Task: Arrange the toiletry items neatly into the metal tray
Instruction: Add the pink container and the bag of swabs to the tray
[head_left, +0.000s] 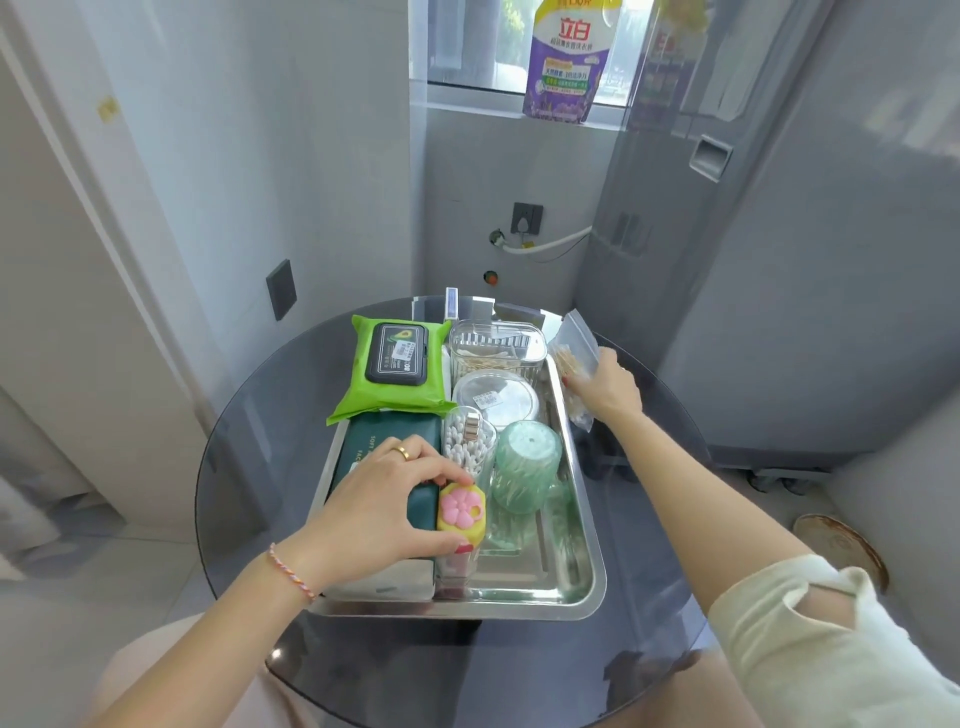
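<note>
The metal tray (582, 566) sits on a round dark glass table. In it lie a green wet-wipes pack (395, 369), a dark green tissue pack (374, 441), a clear swab box (496, 348), a round clear lidded box (498, 397), a clear cup of cotton swabs (467, 447) and a green ribbed jar (527, 465). My left hand (384, 514) grips a yellow soap with a pink flower (462, 512) at the tray's middle front. My right hand (605, 387) holds a clear plastic bag of swabs (571, 358) just outside the tray's right rim.
The glass table (249, 467) stands in a narrow tiled corner. A white and blue tube (451, 301) stands behind the tray. A purple detergent pouch (569, 57) rests on the window sill. A grey appliance (779, 286) stands to the right.
</note>
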